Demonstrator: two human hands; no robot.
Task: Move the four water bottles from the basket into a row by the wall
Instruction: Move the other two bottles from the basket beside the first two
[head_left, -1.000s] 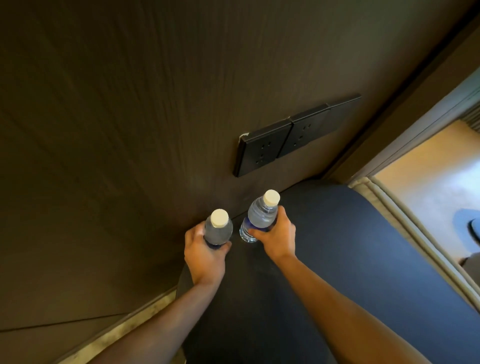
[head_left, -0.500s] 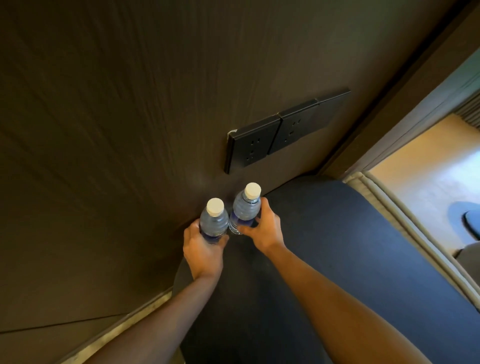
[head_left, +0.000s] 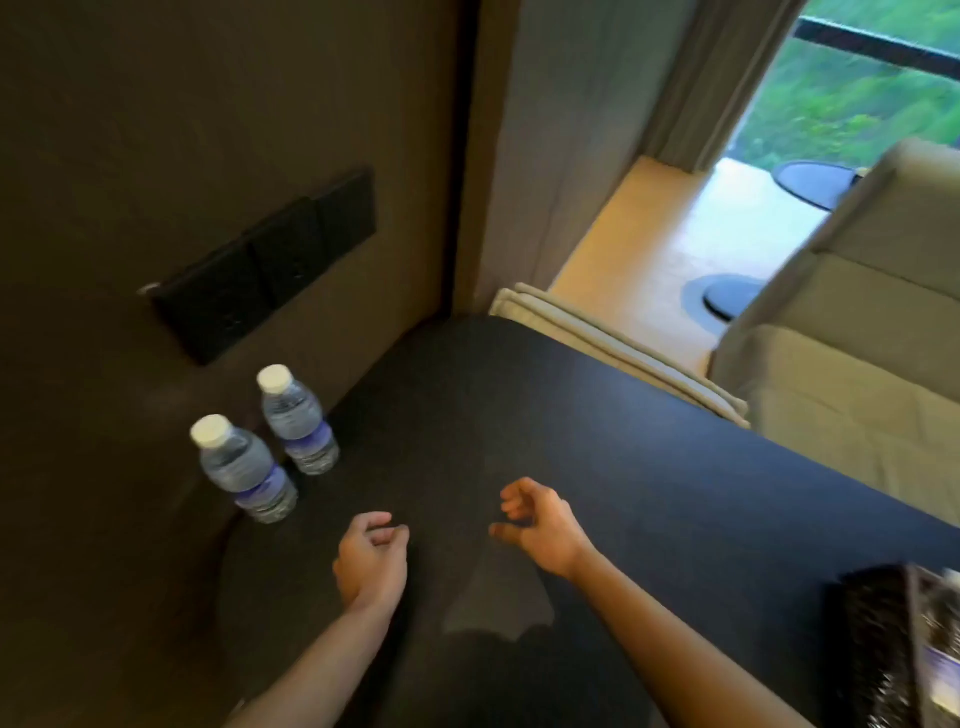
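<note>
Two clear water bottles with white caps and blue labels stand upright side by side against the dark wall, the nearer bottle (head_left: 241, 467) at left and the farther bottle (head_left: 298, 420) beside it. My left hand (head_left: 371, 564) hovers over the dark table, empty, fingers loosely curled. My right hand (head_left: 537, 522) is to its right, empty too, with fingers apart. Both hands are clear of the bottles. At the lower right corner the dark woven basket (head_left: 878, 644) shows part of a bottle label inside.
The dark table (head_left: 571, 441) runs along the wall. A row of black sockets (head_left: 265, 265) sits on the wall above the bottles. A beige sofa (head_left: 852, 374) stands beyond the table's right edge, with a window behind it.
Both hands let go of the two bottles, which now stand by the wall, and drew back toward me. The view swung right, bringing the basket's edge into sight.
</note>
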